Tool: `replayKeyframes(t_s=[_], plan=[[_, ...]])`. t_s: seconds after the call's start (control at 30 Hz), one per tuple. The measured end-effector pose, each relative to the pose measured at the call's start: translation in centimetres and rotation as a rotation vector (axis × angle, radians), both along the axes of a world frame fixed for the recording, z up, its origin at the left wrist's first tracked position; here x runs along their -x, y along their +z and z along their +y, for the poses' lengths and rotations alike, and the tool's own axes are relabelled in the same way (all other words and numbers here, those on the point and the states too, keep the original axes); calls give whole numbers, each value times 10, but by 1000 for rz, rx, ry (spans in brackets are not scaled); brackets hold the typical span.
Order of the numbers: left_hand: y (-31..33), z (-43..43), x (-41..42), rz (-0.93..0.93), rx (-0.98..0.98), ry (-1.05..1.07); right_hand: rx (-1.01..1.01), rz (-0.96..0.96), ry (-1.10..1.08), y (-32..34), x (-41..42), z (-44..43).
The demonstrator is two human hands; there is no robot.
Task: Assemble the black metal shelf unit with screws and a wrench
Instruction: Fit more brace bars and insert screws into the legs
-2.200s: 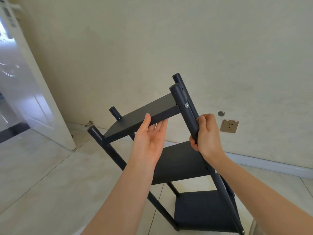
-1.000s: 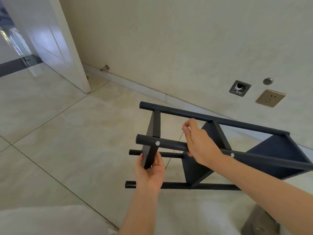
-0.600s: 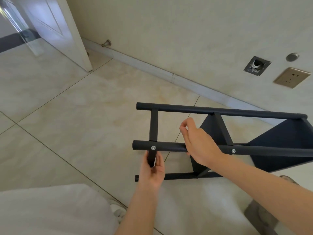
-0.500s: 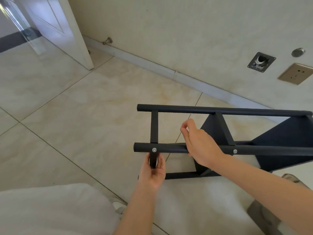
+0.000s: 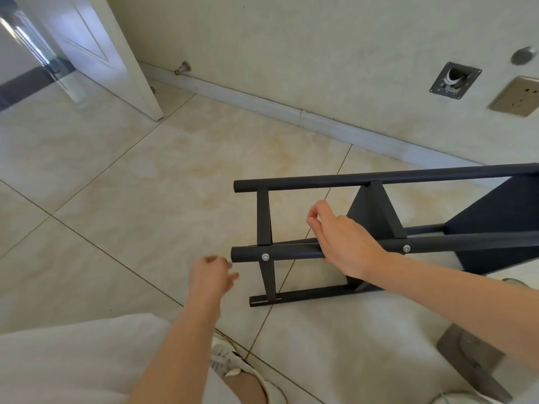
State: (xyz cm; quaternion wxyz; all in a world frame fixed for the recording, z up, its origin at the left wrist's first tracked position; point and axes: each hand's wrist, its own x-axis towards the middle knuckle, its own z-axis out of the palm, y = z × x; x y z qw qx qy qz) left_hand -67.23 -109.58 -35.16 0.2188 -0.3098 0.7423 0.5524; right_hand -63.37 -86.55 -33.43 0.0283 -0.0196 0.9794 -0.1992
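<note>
My left hand (image 5: 208, 277), blurred, hangs loosely curled and empty, just left of the shelf (image 5: 373, 217). My right hand (image 5: 344, 243) clasps the shelf's near upper post. The shelf lies sideways on the floor (image 5: 175, 170), wall (image 5: 291, 39) beyond.

Soft, even daylight fills the scene, brightest at the upper left, where bluish glare streaks the glossy white door (image 5: 96, 45). The pale floor tiles (image 5: 145, 176) carry a mild sheen, and shadows under the black shelf unit (image 5: 376, 217) are faint. Motion blur smears the left hand (image 5: 208, 277), while the right hand (image 5: 344, 240) is sharp. Wide-angle distortion tilts the baseboard (image 5: 262, 102) towards the edges.
</note>
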Motion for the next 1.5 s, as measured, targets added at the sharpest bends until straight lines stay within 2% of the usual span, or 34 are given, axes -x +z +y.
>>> replayKeyframes(t_s=[0.1,0.17,0.27,0.37,0.47,0.57,0.67,0.83,0.97,1.1,1.23,1.43,1.5], plan=[[41,2,19,323,339,-415,12,2,3,-1,0,0],[64,10,24,403,488,-750,8,0,1,-1,0,1],[83,20,27,349,662,-1241,5,-7,5,0,0,1],[87,18,33,220,705,-1433,-12,-17,15,0,1,2],[80,18,33,233,699,-1490,-14,-49,10,2,0,2],[66,18,28,251,597,-1388,-13,-69,-2,4,4,2],[55,15,29,250,513,-1313,154,22,-80,9,16,1],[49,14,31,284,405,-1280,276,121,-62,17,51,4],[50,16,32,294,504,-1373,270,91,16,18,81,-1],[52,16,31,365,640,-1500,299,-27,67,17,103,-15],[49,13,32,396,654,-1522,247,-91,103,8,117,-28],[45,11,36,362,640,-1558,391,-108,57,13,122,-28],[44,9,35,395,709,-1613,392,-108,68,13,118,-28]])
